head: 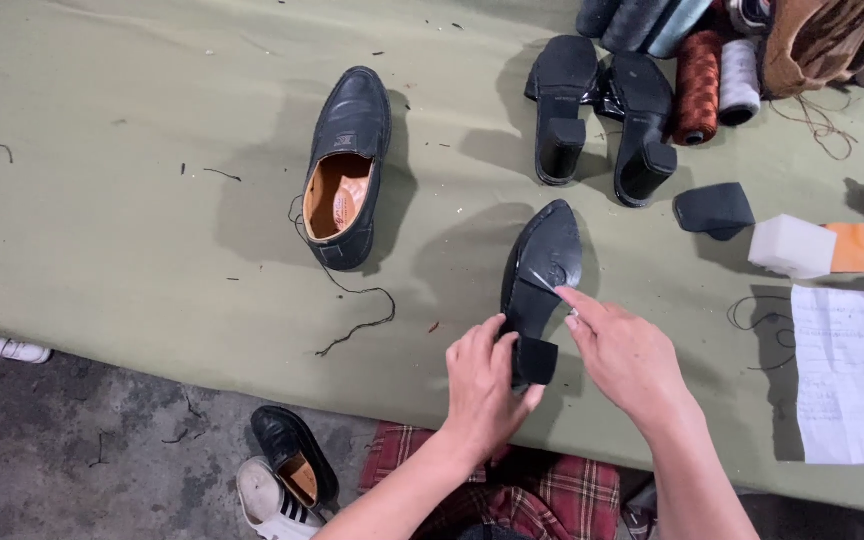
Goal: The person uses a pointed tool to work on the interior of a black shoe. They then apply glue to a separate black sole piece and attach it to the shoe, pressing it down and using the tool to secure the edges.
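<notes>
My left hand [485,380] grips the heel end of a black shoe [544,258] turned sole-up on the green table cloth [132,200]. My right hand [624,348] rests a fingertip on the shiny sole near the arch, fingers extended and holding nothing. A second black leather shoe [349,165] with a tan lining stands upright to the left, a dark thread trailing from it.
Two black block-heeled shoes [602,110] lie sole-up at the back, beside thread spools [717,80]. A loose black heel piece [714,208], a white foam block [792,246], an orange pad and a sheet of paper [847,375] sit at right. Shoes lie on the floor [287,470].
</notes>
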